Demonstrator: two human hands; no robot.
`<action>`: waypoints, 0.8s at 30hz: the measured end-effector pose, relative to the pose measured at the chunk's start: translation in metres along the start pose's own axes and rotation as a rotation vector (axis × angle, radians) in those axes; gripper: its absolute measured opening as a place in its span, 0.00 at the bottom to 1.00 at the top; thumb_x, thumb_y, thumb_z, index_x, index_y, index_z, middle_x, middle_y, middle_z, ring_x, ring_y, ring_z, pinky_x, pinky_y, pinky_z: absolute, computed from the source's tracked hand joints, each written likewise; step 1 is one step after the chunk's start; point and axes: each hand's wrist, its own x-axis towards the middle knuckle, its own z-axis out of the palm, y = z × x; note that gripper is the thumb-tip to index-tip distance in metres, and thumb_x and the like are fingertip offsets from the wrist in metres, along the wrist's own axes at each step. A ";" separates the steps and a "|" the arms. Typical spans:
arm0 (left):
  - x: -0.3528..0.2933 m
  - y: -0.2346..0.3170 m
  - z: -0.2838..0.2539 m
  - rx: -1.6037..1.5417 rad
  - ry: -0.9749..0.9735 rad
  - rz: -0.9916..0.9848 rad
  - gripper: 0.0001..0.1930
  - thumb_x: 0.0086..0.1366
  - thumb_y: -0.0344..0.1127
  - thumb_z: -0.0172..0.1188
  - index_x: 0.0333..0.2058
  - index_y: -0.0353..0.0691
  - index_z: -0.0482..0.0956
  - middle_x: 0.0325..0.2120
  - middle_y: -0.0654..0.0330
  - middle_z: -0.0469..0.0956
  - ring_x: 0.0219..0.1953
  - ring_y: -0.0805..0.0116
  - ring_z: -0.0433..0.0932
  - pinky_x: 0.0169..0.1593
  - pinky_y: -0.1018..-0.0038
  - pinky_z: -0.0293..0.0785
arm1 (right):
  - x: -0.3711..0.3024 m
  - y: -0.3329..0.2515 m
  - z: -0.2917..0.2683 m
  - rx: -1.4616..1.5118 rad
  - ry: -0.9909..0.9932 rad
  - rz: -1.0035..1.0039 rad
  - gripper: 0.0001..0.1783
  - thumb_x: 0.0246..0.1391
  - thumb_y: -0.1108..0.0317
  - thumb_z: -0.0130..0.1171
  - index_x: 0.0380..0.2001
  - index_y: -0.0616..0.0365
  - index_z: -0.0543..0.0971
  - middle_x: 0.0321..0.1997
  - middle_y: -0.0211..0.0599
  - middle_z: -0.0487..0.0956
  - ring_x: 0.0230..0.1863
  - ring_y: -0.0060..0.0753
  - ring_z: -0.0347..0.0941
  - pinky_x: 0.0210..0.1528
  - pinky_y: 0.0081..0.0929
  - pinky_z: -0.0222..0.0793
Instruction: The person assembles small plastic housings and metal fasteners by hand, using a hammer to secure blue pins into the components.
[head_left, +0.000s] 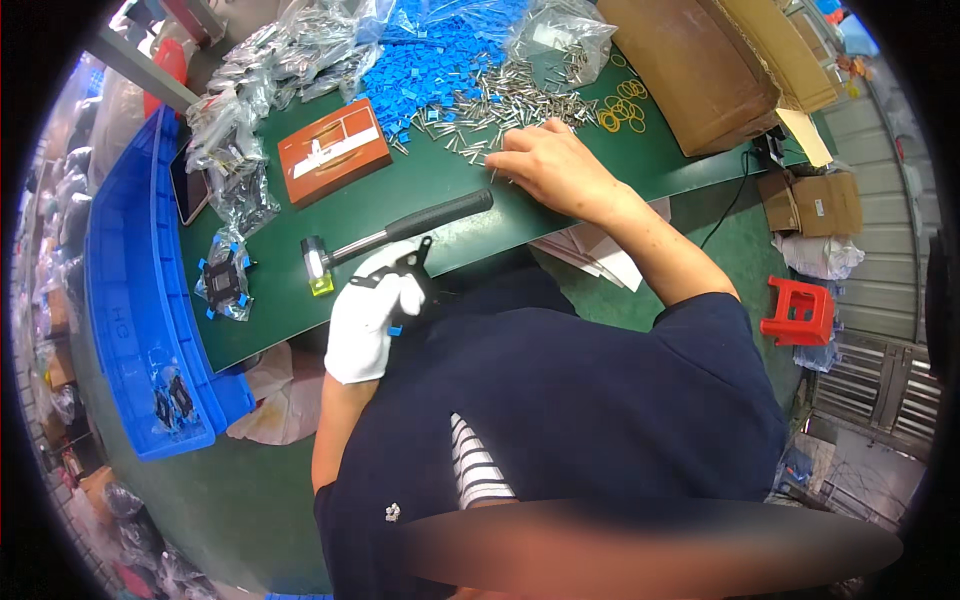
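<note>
In my left hand, which wears a white glove, I grip a black plastic bracket with a blue piece at its lower end. The fingers and glove hide most of the bracket. My bare right hand is over the near edge of a heap of silver screws, fingers pinched together. A thin screw shows just under the fingertips. A hammer with a black grip lies on the green table between my hands. Many small blue plastic pieces are piled beside the screws.
A brown box and bagged parts lie to the left. One bagged black bracket is near the table's left end, beside a blue crate. Yellow rubber bands and a large carton are right. A red stool stands beyond.
</note>
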 end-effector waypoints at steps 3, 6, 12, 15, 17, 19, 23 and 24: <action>0.000 -0.010 0.010 -0.007 0.063 -0.004 0.20 0.75 0.33 0.52 0.62 0.29 0.71 0.35 0.57 0.77 0.37 0.69 0.75 0.47 0.73 0.73 | 0.003 0.006 0.001 -0.012 0.007 -0.008 0.12 0.62 0.61 0.61 0.47 0.46 0.84 0.38 0.29 0.77 0.46 0.34 0.78 0.50 0.38 0.63; 0.003 -0.010 0.011 -0.076 0.055 0.003 0.25 0.76 0.36 0.52 0.65 0.28 0.65 0.36 0.54 0.79 0.40 0.63 0.78 0.50 0.69 0.74 | 0.004 0.006 0.003 0.002 -0.009 0.017 0.12 0.61 0.60 0.62 0.47 0.45 0.84 0.39 0.29 0.76 0.49 0.33 0.77 0.50 0.38 0.62; 0.003 -0.006 0.018 -0.164 0.049 -0.010 0.29 0.77 0.35 0.51 0.71 0.32 0.56 0.48 0.47 0.81 0.49 0.59 0.81 0.56 0.66 0.76 | 0.009 0.003 0.008 -0.127 -0.021 -0.020 0.08 0.61 0.61 0.61 0.41 0.46 0.83 0.37 0.28 0.75 0.46 0.32 0.76 0.50 0.37 0.62; 0.006 -0.011 0.012 -0.119 0.103 0.011 0.27 0.78 0.37 0.51 0.70 0.33 0.59 0.45 0.49 0.81 0.45 0.63 0.81 0.52 0.69 0.77 | 0.009 0.006 0.017 -0.148 0.033 -0.075 0.06 0.60 0.62 0.60 0.39 0.47 0.83 0.35 0.28 0.75 0.44 0.31 0.76 0.49 0.36 0.63; 0.005 -0.010 0.011 -0.112 0.123 0.002 0.26 0.78 0.37 0.50 0.69 0.33 0.61 0.43 0.51 0.81 0.43 0.65 0.80 0.50 0.70 0.77 | 0.008 0.008 0.019 -0.027 0.079 -0.048 0.07 0.61 0.63 0.63 0.40 0.52 0.81 0.38 0.29 0.77 0.43 0.34 0.75 0.49 0.36 0.63; 0.004 -0.010 0.012 -0.105 0.149 -0.006 0.24 0.79 0.38 0.49 0.68 0.34 0.63 0.41 0.53 0.81 0.41 0.68 0.80 0.49 0.71 0.77 | 0.008 0.007 0.018 0.014 0.129 -0.045 0.07 0.61 0.64 0.63 0.40 0.52 0.81 0.39 0.30 0.77 0.43 0.36 0.75 0.49 0.37 0.64; 0.006 -0.010 0.015 -0.066 0.160 -0.008 0.21 0.80 0.37 0.48 0.65 0.34 0.69 0.39 0.56 0.81 0.39 0.71 0.78 0.47 0.74 0.76 | 0.011 -0.001 0.013 0.206 0.203 0.079 0.08 0.63 0.67 0.62 0.43 0.56 0.81 0.41 0.33 0.79 0.43 0.35 0.77 0.49 0.35 0.68; 0.008 -0.009 0.016 -0.052 0.157 -0.030 0.20 0.80 0.36 0.47 0.65 0.35 0.70 0.39 0.57 0.81 0.39 0.72 0.78 0.46 0.74 0.76 | 0.013 -0.005 0.012 0.206 0.202 0.078 0.08 0.63 0.67 0.62 0.43 0.56 0.81 0.41 0.33 0.79 0.43 0.35 0.77 0.49 0.35 0.68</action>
